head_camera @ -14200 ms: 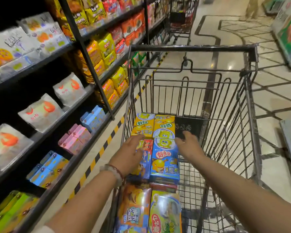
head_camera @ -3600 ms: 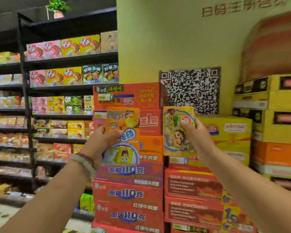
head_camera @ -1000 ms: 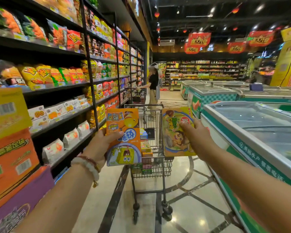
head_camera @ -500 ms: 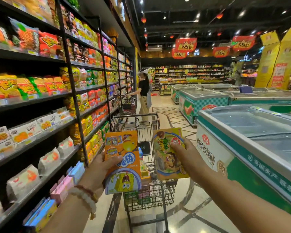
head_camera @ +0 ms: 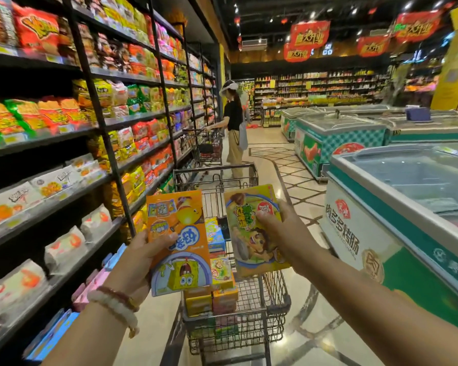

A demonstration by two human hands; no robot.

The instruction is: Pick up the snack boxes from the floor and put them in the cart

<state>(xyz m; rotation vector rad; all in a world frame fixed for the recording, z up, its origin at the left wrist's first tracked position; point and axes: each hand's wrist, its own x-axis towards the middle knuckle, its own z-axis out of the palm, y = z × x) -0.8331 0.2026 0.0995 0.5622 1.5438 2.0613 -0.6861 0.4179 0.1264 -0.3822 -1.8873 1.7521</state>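
Observation:
My left hand (head_camera: 136, 257) grips an orange snack box (head_camera: 179, 241) with a cartoon sponge figure, held upright. My right hand (head_camera: 283, 231) grips a yellow-green snack box (head_camera: 251, 249) with a cartoon child on it, thumb across its front. Both boxes are held up in front of me, above the near end of the wire shopping cart (head_camera: 273, 294). Several snack boxes (head_camera: 218, 276) lie stacked along the cart's left side, partly hidden behind the two held boxes.
Black shelves (head_camera: 64, 143) full of snack bags and boxes run along the left. Chest freezers (head_camera: 397, 212) line the right. Further down the aisle a person (head_camera: 234, 128) stands at another cart (head_camera: 205, 149). Tiled floor lies between.
I have moved closer to the cart, which now sits right below the two boxes. My hands hold the boxes the same way as before.

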